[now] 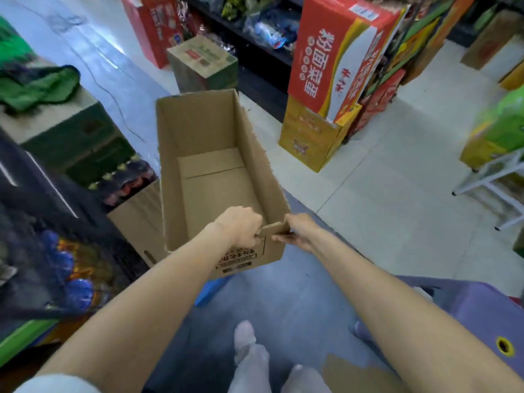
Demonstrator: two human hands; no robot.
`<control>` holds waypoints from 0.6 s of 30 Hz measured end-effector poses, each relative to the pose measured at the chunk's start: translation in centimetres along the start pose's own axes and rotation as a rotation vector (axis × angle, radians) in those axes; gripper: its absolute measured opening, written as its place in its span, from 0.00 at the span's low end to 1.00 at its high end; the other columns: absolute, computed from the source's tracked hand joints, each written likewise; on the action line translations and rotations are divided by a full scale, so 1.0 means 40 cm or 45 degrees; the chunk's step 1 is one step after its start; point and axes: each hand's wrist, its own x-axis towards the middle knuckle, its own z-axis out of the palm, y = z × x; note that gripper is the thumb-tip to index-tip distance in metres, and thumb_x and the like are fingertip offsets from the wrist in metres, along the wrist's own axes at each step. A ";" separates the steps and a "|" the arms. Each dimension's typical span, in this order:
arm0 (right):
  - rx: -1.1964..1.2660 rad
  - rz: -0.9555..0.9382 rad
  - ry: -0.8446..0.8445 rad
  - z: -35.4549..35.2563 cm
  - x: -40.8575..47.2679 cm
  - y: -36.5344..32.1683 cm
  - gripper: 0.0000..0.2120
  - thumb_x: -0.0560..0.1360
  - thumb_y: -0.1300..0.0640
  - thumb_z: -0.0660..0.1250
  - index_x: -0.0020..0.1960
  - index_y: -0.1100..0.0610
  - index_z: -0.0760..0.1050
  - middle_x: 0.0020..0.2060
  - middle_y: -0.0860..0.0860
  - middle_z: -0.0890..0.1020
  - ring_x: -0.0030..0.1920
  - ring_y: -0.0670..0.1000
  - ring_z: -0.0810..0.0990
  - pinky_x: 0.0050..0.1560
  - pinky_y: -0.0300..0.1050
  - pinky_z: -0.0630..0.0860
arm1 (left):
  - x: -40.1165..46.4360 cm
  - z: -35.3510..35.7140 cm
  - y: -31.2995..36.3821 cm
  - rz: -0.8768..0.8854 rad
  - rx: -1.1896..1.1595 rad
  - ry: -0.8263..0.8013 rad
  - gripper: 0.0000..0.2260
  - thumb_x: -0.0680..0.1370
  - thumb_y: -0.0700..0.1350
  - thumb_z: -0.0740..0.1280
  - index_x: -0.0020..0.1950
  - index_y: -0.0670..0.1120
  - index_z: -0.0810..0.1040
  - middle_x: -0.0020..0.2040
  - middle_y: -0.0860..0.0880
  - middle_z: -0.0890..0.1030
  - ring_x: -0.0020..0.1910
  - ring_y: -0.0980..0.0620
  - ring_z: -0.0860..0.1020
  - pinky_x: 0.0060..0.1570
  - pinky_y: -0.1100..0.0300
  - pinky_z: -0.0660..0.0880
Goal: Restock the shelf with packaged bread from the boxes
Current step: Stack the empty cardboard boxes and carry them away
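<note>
**Open box held by its near end, both hands**

Head view. Cardboard box held out in front, top open, long axis running away from the camera, far end tilted slightly left. Inside: only the bare bottom flaps, no bread packs to be seen. Near end wall printed with dark lettering, partly covered by the left wrist.

Left hand at the near rim, fingers curled over the top edge and down inside the box, knuckles up; clamped on the cardboard. Right hand at the near right corner, thumb on the small torn flap sticking up there, fingers laid along the outside of the end wall just below it; pinching that corner. Box rim thus between thumb and fingers on the right, hooked under the fingers on the left. Hands close together, only the corner flap between them.

Second, plain carton low at left, touching the held box's left wall. Behind it a pack of bottles and a green carton with a green cloth on top. Red carton stacked tilted on a yellow carton to the right, beside dark shelving holding blurred packets. Purple stool at lower right. Pale tiled floor. White shoes at the bottom edge.
</note>
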 end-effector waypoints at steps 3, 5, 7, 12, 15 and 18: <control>-0.112 -0.024 -0.042 0.116 0.073 -0.018 0.10 0.78 0.65 0.51 0.39 0.60 0.64 0.38 0.59 0.74 0.27 0.55 0.79 0.23 0.37 0.76 | 0.000 0.069 -0.098 -0.088 -0.131 -0.075 0.13 0.76 0.48 0.62 0.53 0.42 0.78 0.55 0.41 0.80 0.54 0.39 0.79 0.47 0.54 0.74; -0.215 -0.053 -0.094 0.183 0.127 -0.021 0.12 0.78 0.65 0.51 0.37 0.59 0.63 0.35 0.57 0.72 0.29 0.55 0.78 0.23 0.36 0.74 | 0.002 0.118 -0.149 -0.161 -0.217 -0.114 0.13 0.77 0.47 0.61 0.54 0.40 0.77 0.55 0.40 0.80 0.54 0.39 0.79 0.48 0.53 0.74; -0.318 -0.085 -0.147 0.241 0.181 -0.018 0.13 0.78 0.66 0.50 0.35 0.58 0.63 0.33 0.56 0.73 0.26 0.53 0.78 0.24 0.36 0.73 | 0.006 0.169 -0.190 -0.224 -0.286 -0.138 0.11 0.78 0.45 0.60 0.54 0.40 0.77 0.54 0.40 0.80 0.53 0.39 0.79 0.48 0.52 0.74; -0.503 -0.091 -0.211 0.337 0.316 0.030 0.14 0.78 0.66 0.50 0.36 0.59 0.65 0.34 0.58 0.76 0.20 0.49 0.77 0.25 0.37 0.75 | 0.037 0.313 -0.259 -0.331 -0.377 -0.139 0.10 0.78 0.44 0.57 0.53 0.43 0.75 0.51 0.42 0.80 0.50 0.41 0.79 0.46 0.52 0.75; -0.522 -0.049 -0.183 0.343 0.391 0.093 0.13 0.78 0.66 0.50 0.36 0.59 0.64 0.35 0.58 0.74 0.24 0.53 0.79 0.29 0.38 0.75 | 0.070 0.398 -0.258 -0.348 -0.369 -0.145 0.11 0.78 0.43 0.56 0.54 0.42 0.76 0.52 0.42 0.79 0.50 0.40 0.79 0.45 0.53 0.73; -0.571 -0.068 -0.192 0.344 0.450 0.158 0.12 0.78 0.67 0.51 0.37 0.60 0.65 0.35 0.57 0.73 0.31 0.55 0.78 0.38 0.42 0.76 | 0.093 0.479 -0.247 -0.352 -0.407 -0.161 0.13 0.79 0.45 0.56 0.56 0.42 0.76 0.51 0.42 0.80 0.49 0.41 0.79 0.46 0.53 0.74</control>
